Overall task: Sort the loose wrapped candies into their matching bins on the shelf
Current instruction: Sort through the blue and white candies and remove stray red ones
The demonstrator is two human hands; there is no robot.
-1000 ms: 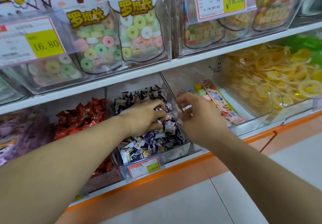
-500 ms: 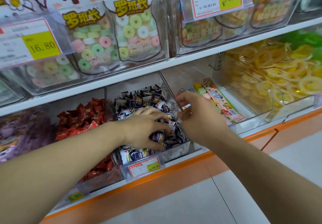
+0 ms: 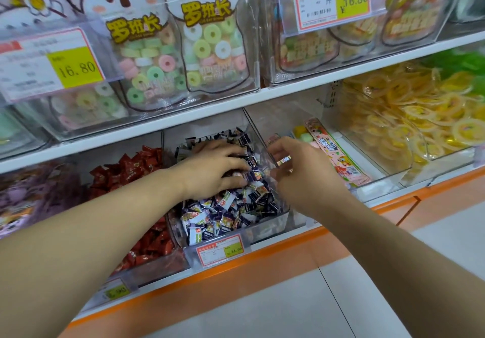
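Compared with the frame a second earlier, both hands have shifted slightly toward the back of the shelf, the left hand (image 3: 217,169) now lying higher on the candy pile. Left hand: palm down at centre frame, fingers curled into the heap of purple-and-white wrapped candies (image 3: 231,206); it appears closed over several of them, though what it grips is hidden beneath the fingers. Right hand (image 3: 304,172): just right of centre, fingers bent and loosely pinched; a small wrapped candy (image 3: 284,159) with a shiny wrapper shows between thumb and forefinger, at the clear divider between two bins. Middle bin (image 3: 265,228): clear plastic, filled with the purple-and-white candies, with a red and yellow price tag (image 3: 220,251) on its front edge. Right bin (image 3: 380,180): nearly bare, holding a long pink candy strip (image 3: 338,153) and a few pastel cubes (image 3: 301,132) toward the back. Left of the middle bin: red wrapped candies (image 3: 136,169), and at the left edge of the frame, blurred purple wrapped candies (image 3: 31,195). Right edge of the frame: a bin of yellow round candies (image 3: 420,117). Upper shelf: bags of pastel ring candies (image 3: 210,48) with a cartoon animal face, and two price labels reading 16.80.
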